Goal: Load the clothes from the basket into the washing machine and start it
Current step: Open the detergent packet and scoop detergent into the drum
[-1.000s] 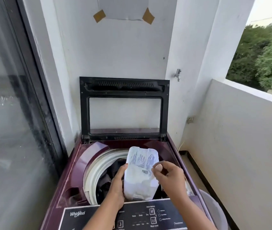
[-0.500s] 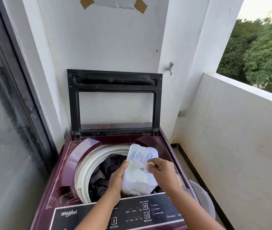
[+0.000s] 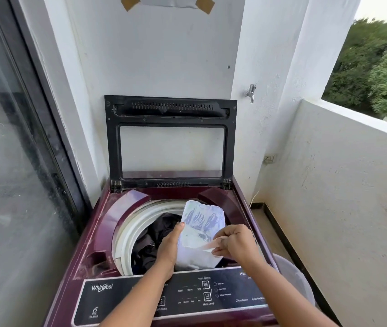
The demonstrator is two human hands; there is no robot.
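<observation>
Listing hazards, largest item first.

- washing machine [image 3: 98,232]: maroon top-loader, standing between a glass door [image 3: 10,161] and a balcony wall [image 3: 341,185]. Judged not yet started. Risk: starting it before detergent and load are both in.
- lid [image 3: 171,109]: black frame, upright against the rear wall. Risk: a knock from an elbow could bring it down mid-task.
- control panel [image 3: 235,289]: dark strip along the front edge, both forearms crossing above it. Risk: spilled detergent landing on the buttons, or a wrist pressing one by accident.
- basket [image 3: 298,279]: pale tub on the floor, just beside the machine's right flank and mostly hidden. Its contents cannot be told. Risk: garments left inside would miss the wash.
- clothes [image 3: 154,237]: dark heap already inside the white-rimmed drum [image 3: 126,232]. Risk: detergent dumped on one spot may mark the fabric.
- pouch [image 3: 199,234]: white and blue sachet, held upright over the front right of the drum. Risk: its walls look soft, so a hard squeeze while it opens could spurt the contents over the rim.
- left hand [image 3: 168,249]: grips the pouch, thumb [image 3: 178,228] laid on its left front edge, the rest hidden behind. Risk: a slip would drop the whole sachet among the clothes.
- right hand [image 3: 237,243]: fingers [image 3: 222,249] pressed together, pinching a pale strip at the pouch's lower right edge. Risk: the tear running crooked or too wide.
- strip [image 3: 210,246]: seemingly partly torn away. Risk: falling into the drum as litter.
</observation>
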